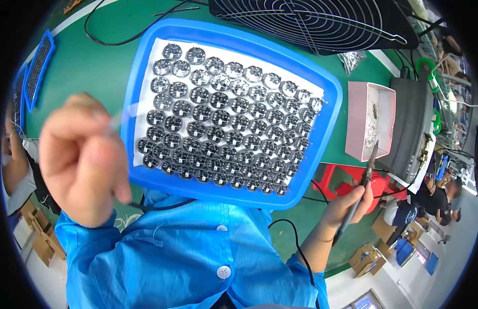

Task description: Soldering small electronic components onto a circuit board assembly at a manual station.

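Observation:
My right hand (352,203) grips a soldering iron (358,198) by its dark handle. The iron's tip points up at the near edge of an open pink box (356,123), which has pale and dark residue inside. My left hand (84,159) is raised at the left of a blue tray (334,103), its fingers curled together and partly blurred. A faint, pale, translucent sliver shows at its fingertips, too smeared to name. On white sheeting in the tray lie rows of small round black circuit boards (221,117), several of them brighter with reflected light.
A black fan with a wire grille (300,18) stands at the far side of the green table (89,67). Blue trays (39,69) lie at the far left. Beside the pink box is a dark grey unit (408,129). A red stool (339,180) and black cables are nearby; people work farther off.

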